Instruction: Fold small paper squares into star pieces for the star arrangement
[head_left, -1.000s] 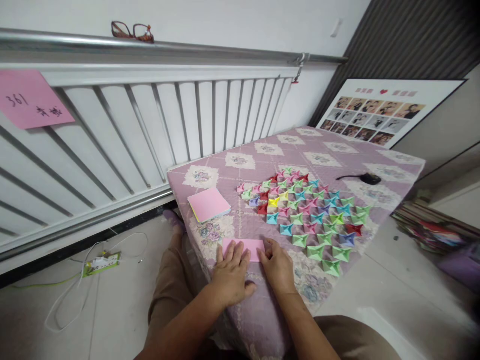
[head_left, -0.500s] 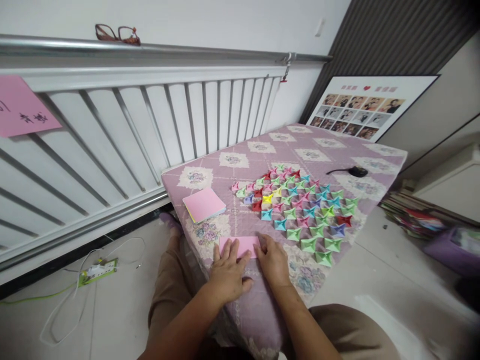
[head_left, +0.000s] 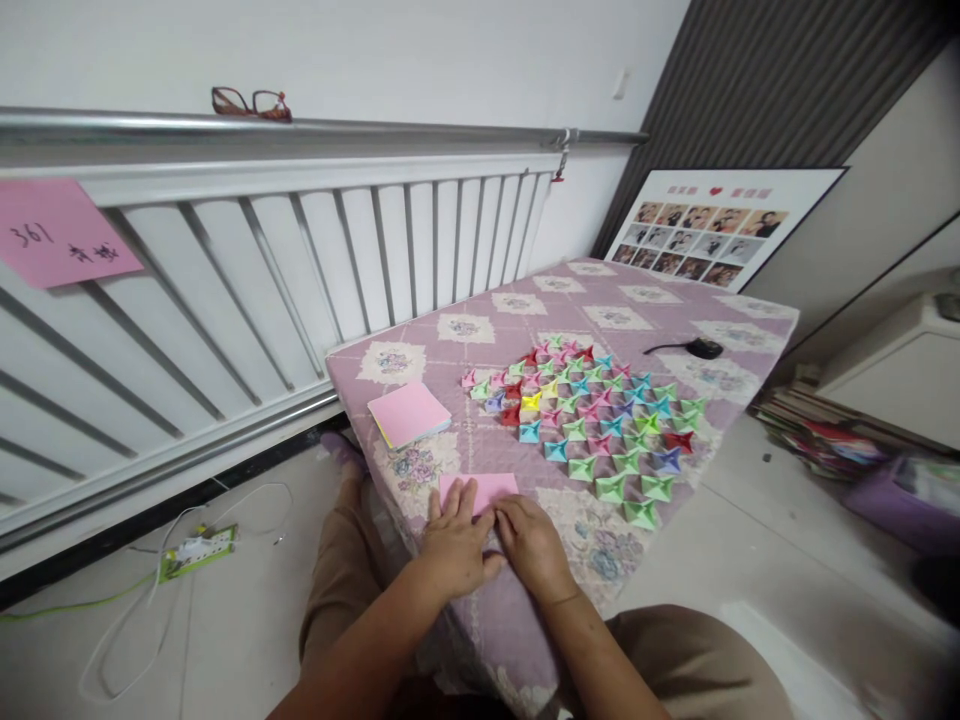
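Note:
A pink sheet of paper [head_left: 496, 486], folded into a narrow strip, lies near the front of the table. My left hand [head_left: 456, 548] rests flat on it with fingers spread, covering its left part. Curled in, the fingers of my right hand [head_left: 534, 545] press at the paper's near edge, close to my left thumb. Whether they pinch the edge is hard to see. Beyond the hands stand rows of small folded paper pieces [head_left: 574, 430] in green, pink, blue, red and yellow. A stack of square paper [head_left: 409, 412], pink on top, sits to the left.
A patterned purple cloth covers the table [head_left: 420, 340]. Toward its right side lies a black object with a cord [head_left: 703, 348]. A white radiator [head_left: 375, 250] runs along the wall, with glasses [head_left: 251, 104] above. A power strip [head_left: 199, 553] and cables lie on the floor.
My right hand has slid left along the paper's near edge, from its right end toward my left hand. The left hand stays in place. The view has tilted slightly upward.

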